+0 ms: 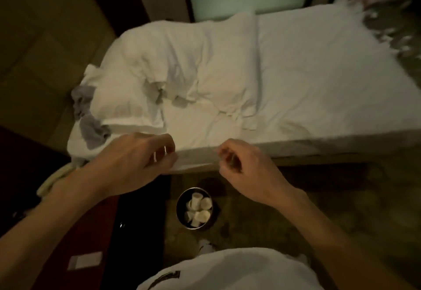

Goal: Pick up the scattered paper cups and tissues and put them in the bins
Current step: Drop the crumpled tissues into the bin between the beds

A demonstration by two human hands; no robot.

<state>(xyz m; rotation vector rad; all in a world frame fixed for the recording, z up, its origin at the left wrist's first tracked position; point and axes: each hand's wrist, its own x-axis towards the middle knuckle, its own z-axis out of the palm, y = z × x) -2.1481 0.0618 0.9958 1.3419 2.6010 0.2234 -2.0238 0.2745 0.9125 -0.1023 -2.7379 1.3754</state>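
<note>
A round metal bin (180,212) stands on the floor below my hands, with several white paper cups (198,207) inside. My left hand (134,164) and my right hand (246,171) hover over the near edge of the bed, above the bin. Both have their fingers curled, and they seem to pinch a thin white tissue (193,167) stretched between them; blur makes this hard to confirm. More crumpled white tissues (180,99) lie on the bed by the pillows, and another tissue (249,122) lies to their right.
The white bed (330,84) fills the middle, with rumpled pillows (173,62) at its left end. A grey cloth (91,121) hangs over the bed's left corner. A dark red and black cabinet (109,232) stands at lower left. Patterned floor surrounds the bin.
</note>
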